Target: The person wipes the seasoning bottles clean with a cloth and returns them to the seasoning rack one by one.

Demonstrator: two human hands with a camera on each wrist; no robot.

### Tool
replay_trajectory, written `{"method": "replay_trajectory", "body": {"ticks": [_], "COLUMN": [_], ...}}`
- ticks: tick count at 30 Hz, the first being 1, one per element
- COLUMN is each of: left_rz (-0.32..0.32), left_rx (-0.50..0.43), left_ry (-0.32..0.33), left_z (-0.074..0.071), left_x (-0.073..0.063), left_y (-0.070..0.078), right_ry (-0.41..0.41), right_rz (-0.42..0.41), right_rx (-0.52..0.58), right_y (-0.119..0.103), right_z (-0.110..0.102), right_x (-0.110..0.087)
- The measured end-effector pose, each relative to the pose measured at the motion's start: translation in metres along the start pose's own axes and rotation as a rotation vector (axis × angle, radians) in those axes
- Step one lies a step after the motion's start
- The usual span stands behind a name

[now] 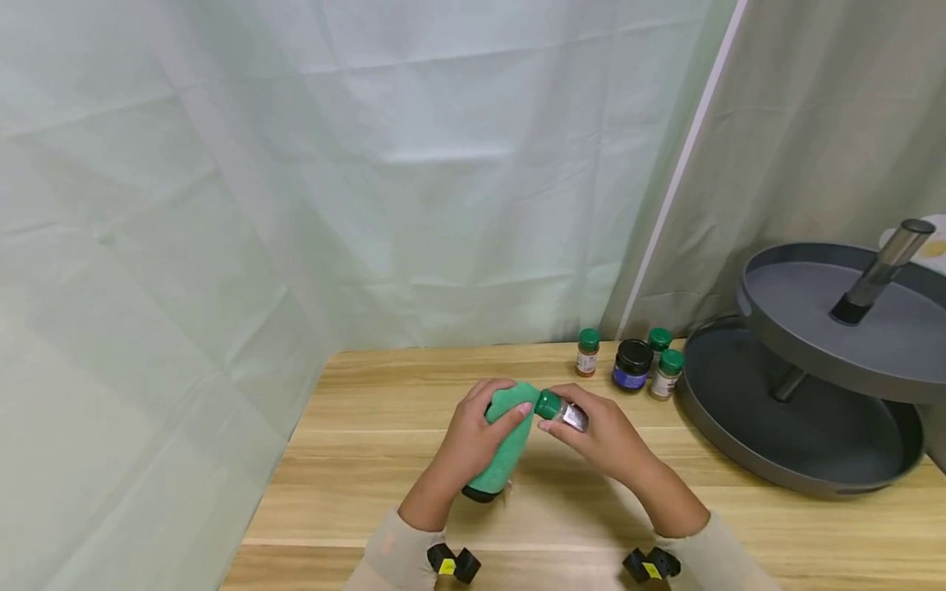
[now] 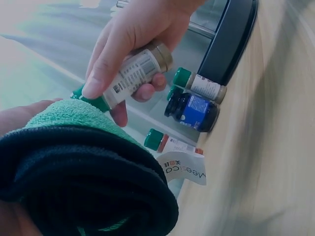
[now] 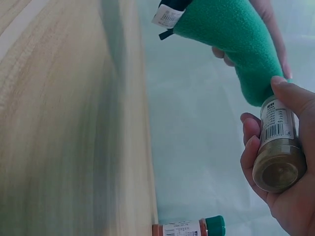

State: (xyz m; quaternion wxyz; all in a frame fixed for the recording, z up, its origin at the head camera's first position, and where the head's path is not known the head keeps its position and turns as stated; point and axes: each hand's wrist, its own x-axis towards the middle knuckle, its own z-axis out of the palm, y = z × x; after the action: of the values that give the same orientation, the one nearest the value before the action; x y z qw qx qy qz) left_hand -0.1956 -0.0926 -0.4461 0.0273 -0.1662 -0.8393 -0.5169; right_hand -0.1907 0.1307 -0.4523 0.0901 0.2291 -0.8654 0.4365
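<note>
My left hand [image 1: 470,427] grips a rolled green cloth [image 1: 506,455] with a dark edge and a white tag [image 2: 184,168]. In my right hand [image 1: 602,431] is a small spice jar [image 1: 572,416] with a green cap [image 1: 548,405], tilted so its cap points toward the cloth. The upper end of the cloth lies against the cap. In the right wrist view, brown contents show through the base of the jar [image 3: 278,169], and my thumb lies along its label near the cloth. Both hands are raised over the wooden table [image 1: 355,460].
Near the back edge stand a green-capped jar with reddish contents [image 1: 587,355], a black-lidded jar with a blue label [image 1: 631,365] and two more green-capped jars, one in front [image 1: 667,376]. A grey two-tier round tray [image 1: 801,480] stands at the right. Pale curtains [image 1: 458,205] hang behind.
</note>
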Motion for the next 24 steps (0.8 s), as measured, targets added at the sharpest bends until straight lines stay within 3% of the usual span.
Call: {"method": "replay_trajectory", "body": {"ticks": [14, 24], "left_rz": [0.027, 0.07], "left_rx": [-0.006, 0.113], "left_ry": [-0.01, 0.023], "left_z": [0.002, 0.003], "left_x": [-0.005, -0.006], "left_y": [0.006, 0.007], "right_ry": [-0.071, -0.09], "right_rz": [0.021, -0.014], "right_rx": [-0.008, -0.089], "right_y": [0.007, 0.002], "right_z": [0.01, 0.009], "right_x": [-0.001, -0.002]}}
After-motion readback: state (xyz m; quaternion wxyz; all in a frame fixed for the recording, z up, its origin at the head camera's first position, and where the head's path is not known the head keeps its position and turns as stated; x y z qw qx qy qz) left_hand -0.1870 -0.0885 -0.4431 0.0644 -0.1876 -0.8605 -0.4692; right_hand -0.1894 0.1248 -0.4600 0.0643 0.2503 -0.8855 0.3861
